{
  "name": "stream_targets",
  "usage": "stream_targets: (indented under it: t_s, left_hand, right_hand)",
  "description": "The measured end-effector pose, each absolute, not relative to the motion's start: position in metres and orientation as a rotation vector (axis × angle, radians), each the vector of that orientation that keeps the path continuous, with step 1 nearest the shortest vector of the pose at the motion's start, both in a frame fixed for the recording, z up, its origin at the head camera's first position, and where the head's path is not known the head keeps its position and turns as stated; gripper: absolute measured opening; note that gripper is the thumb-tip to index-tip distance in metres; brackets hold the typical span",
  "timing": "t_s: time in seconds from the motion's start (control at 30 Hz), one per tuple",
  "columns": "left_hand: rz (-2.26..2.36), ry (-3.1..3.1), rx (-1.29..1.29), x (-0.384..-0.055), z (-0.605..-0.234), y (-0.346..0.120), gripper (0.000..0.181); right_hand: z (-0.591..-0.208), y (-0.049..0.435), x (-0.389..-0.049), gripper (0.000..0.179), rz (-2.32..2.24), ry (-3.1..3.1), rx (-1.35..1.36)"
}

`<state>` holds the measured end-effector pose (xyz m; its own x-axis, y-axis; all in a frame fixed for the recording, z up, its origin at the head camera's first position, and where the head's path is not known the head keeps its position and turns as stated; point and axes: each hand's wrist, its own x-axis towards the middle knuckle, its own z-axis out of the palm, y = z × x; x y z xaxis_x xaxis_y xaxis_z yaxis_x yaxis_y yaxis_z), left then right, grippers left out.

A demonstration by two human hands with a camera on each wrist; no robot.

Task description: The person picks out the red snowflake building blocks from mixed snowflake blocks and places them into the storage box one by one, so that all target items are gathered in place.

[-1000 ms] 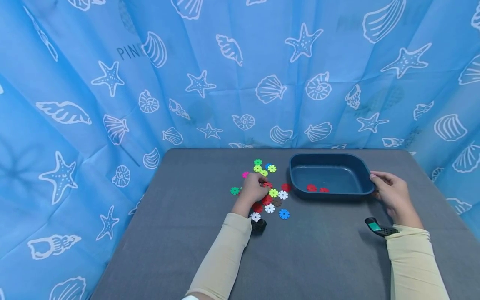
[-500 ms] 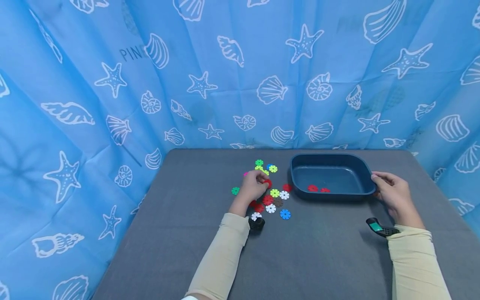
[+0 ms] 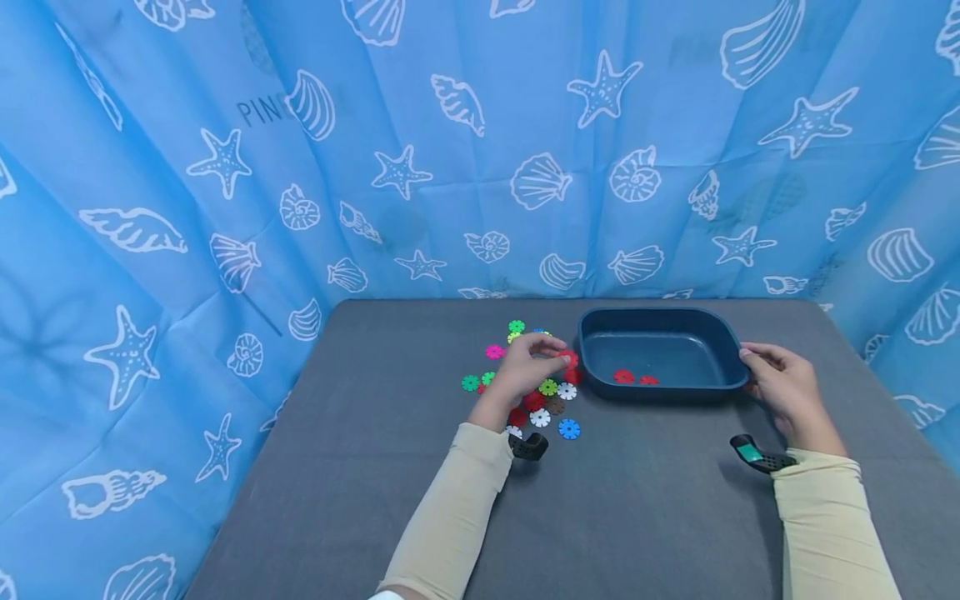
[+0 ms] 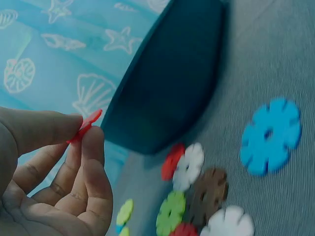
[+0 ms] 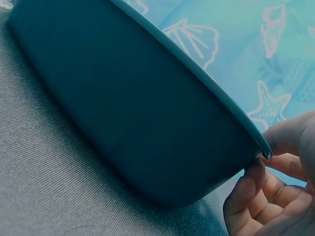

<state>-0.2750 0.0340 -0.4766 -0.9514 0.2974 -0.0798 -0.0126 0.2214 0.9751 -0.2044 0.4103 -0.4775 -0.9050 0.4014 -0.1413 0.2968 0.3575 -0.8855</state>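
My left hand (image 3: 525, 367) pinches a red notched disc (image 4: 87, 127) between thumb and fingertips, raised beside the left end of a dark blue rectangular basin (image 3: 660, 390). At the basin's right end my right hand (image 3: 787, 392) grips the rim between thumb and fingers, as the right wrist view also shows. Two red discs (image 3: 623, 377) lie inside the basin. Under and around my left hand lie several flat notched discs, among them a brown disc (image 4: 207, 195), a blue disc (image 4: 271, 136) and a pink disc (image 3: 494, 352). My hand hides part of the pile.
A grey cloth covers the table (image 3: 360, 433). Behind it hangs a blue curtain (image 3: 450, 167) printed with white shells and starfish. Black straps with camera mounts (image 3: 753, 454) sit at both wrists, low over the cloth.
My left hand has lifted a red disc from the pile and carried it right, toward the basin. The right hand keeps its place on the rim.
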Motion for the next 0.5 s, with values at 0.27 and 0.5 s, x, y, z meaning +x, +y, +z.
stream_targets:
  t_s: [0.27,0.5]
  left_hand:
    - [1.796,2.202,0.306,-0.272,-0.472,0.054,0.013]
    - [1.78,2.214,0.331,-0.27,-0.469,0.06,0.02]
  right_hand:
    - [-0.478,0.41,-0.205,0.063,1.59,-2.5,-0.675]
    - [-0.477,0.411,-0.205,0.063,1.613,-2.502,-0.679]
